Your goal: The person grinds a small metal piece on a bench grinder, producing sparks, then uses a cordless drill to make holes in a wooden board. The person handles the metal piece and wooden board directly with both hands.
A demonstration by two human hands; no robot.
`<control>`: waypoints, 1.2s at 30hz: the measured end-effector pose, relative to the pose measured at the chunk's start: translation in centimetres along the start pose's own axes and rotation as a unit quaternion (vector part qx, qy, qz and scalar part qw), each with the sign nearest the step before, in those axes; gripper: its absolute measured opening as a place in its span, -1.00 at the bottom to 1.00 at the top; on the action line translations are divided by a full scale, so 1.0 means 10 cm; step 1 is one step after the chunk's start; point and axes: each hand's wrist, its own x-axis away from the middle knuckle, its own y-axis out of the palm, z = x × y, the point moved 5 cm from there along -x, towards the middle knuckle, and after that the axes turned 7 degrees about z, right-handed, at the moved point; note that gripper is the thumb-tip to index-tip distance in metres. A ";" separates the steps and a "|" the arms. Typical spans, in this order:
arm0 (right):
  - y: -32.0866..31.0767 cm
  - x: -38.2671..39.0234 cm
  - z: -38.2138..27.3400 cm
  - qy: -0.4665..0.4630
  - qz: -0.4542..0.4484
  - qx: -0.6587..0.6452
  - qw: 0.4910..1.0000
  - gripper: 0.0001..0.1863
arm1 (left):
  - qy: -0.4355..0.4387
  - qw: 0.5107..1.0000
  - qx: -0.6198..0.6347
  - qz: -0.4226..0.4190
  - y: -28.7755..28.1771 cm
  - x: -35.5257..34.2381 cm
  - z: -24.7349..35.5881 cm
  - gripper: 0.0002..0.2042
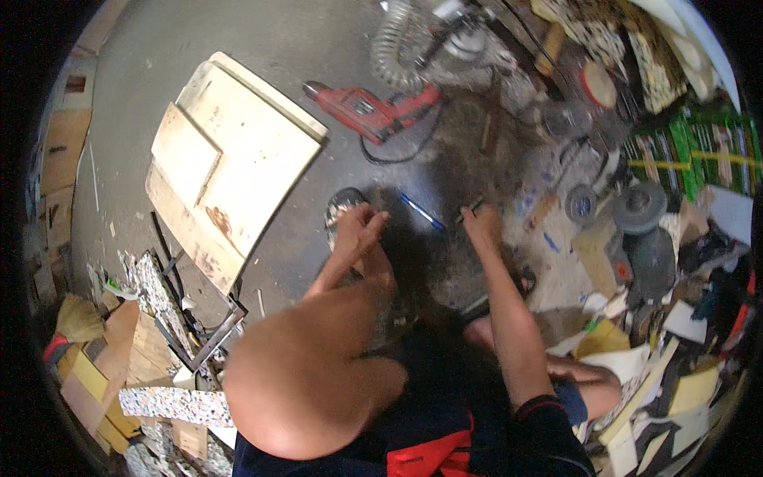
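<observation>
My left hand [359,229] is above my left foot and its dark shoe [346,199], fingers curled together; whatever they may pinch is too small to make out. My right hand [482,225] reaches over the floor on the right, thumb and fingers closed on a small thin dark piece [472,208] whose kind I cannot tell. Between my two hands a blue and white pen [421,211] lies slantwise on the floor, touched by neither. Beyond them rests a red power drill [369,111] with its black cord looped beside it.
Pale stained boards [254,151] stand at the left. A grey bench grinder [640,208] sits at the right among scraps. A ribbed clear hose [389,44] lies at the far side. Foam and card offcuts [175,402] are heaped at lower left, more at lower right.
</observation>
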 end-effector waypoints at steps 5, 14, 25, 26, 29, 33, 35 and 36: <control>0.16 -0.13 0.17 -0.018 0.064 0.044 0.997 -0.63 | -0.128 0.956 0.206 0.162 -0.30 -0.59 0.08 -0.47; -0.17 0.01 0.21 -0.105 -0.004 0.250 0.962 -0.74 | -0.022 0.948 -0.317 -0.013 0.07 -2.19 1.14 -0.20; 0.24 -0.06 0.18 -0.005 -0.014 0.143 0.990 -0.63 | -0.253 0.901 0.277 0.219 -0.16 -2.62 0.06 -0.48; 0.27 -0.05 0.00 -0.022 -0.022 0.153 0.988 -0.63 | -0.196 0.862 0.414 0.219 -0.20 -2.86 -0.20 -0.61; 0.18 -0.03 -0.13 0.009 -0.027 0.122 0.992 -0.67 | -0.143 0.799 0.545 0.210 -0.18 -3.14 -0.41 -0.85; 0.01 -0.03 -0.05 -0.016 -0.009 0.102 0.995 -0.58 | -0.135 0.788 0.541 0.261 -0.12 -3.08 -0.37 -0.83; -0.17 -0.03 0.01 0.023 0.010 0.083 0.996 -0.55 | -0.165 0.765 0.567 0.258 -0.05 -2.95 -0.21 -0.87; -0.27 -0.04 -0.11 0.007 0.054 0.052 0.997 -0.56 | -0.149 0.773 0.554 0.271 -0.18 -2.95 -0.23 -0.86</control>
